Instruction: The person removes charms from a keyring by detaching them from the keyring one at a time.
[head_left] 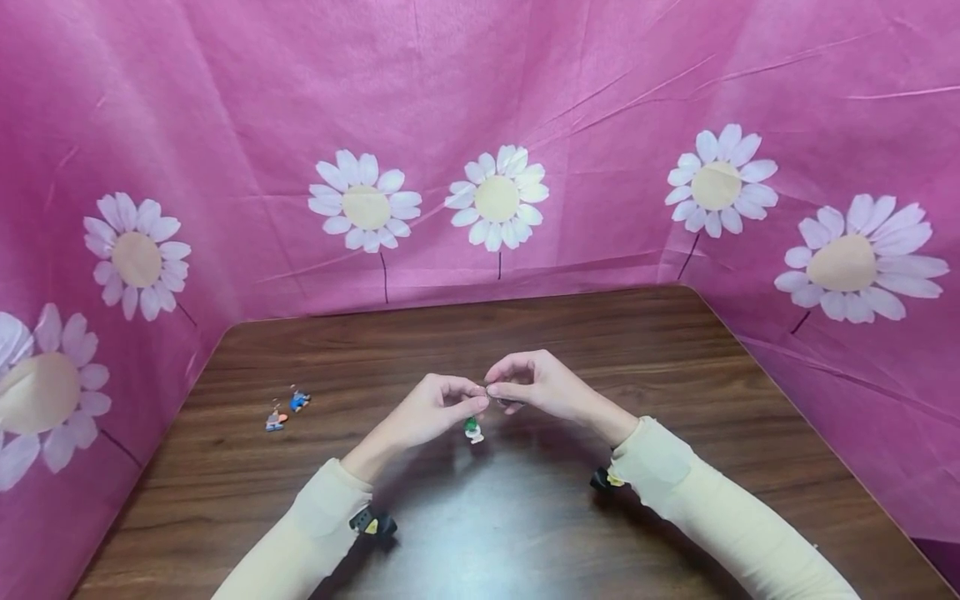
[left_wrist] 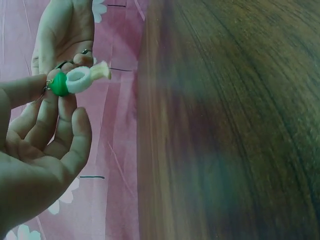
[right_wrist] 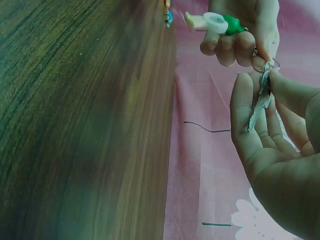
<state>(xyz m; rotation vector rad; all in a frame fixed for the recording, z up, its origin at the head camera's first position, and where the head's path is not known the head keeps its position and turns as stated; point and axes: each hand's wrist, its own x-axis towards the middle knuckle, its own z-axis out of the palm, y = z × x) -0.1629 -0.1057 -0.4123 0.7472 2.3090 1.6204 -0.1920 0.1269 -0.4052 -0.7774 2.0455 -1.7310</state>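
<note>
Above the middle of the table my left hand pinches the top of a keychain between thumb and fingertips. Its green-and-white charm dangles below the fingers; up close in the left wrist view the charm has a green round top, a white ring-like middle and a pale yellowish end. Facing it, my right hand pinches a flat silver key-like piece by its upper end, at a thin metal split ring. The fingertips of both hands meet at this ring, partly hiding it.
On the left of the brown wooden table lie two small keychains, a blue one and a grey, blue and orange one. A pink cloth with white daisies stands around the table's back and sides.
</note>
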